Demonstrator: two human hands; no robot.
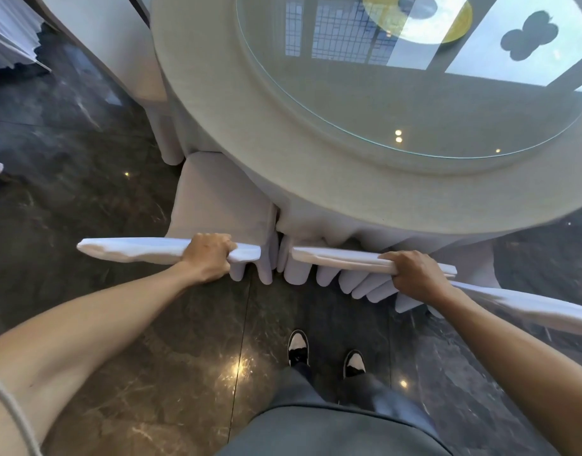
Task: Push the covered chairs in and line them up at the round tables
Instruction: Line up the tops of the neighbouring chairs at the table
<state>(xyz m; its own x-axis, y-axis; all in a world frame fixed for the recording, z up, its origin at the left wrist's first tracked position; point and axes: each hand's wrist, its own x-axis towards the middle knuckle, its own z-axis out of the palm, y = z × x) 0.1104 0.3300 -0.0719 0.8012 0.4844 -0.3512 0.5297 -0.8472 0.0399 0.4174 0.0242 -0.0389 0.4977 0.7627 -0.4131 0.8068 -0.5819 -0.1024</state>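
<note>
1. The left hand (pixel 208 255) curls over the top edge of the left chair (pixel 217 199), fingers wrapped on the white cover near the right end of its backrest.
2. The right hand (pixel 414 274) grips the top edge of the right chair (pixel 332 258) the same way, thumb and fingers pinching the covered backrest.
3. Both chairs stand side by side at the near edge of the round bench (pixel 217 93), their backrests almost end to end with a narrow gap between them.
4. The left chair's seat lies partly under the bench rim; the right chair's seat is hidden under the tablecloth (pixel 316 222).
5. A glass disc (pixel 381 103) lies on the bench top, reflecting windows and lights.
6. A 3rd covered chair (pixel 125 44) stands at the bench's far left side.
7. The person's 2 shoes (pixel 325 353) stand on the dark marble floor (pixel 85 192) just behind the chairs.
</note>
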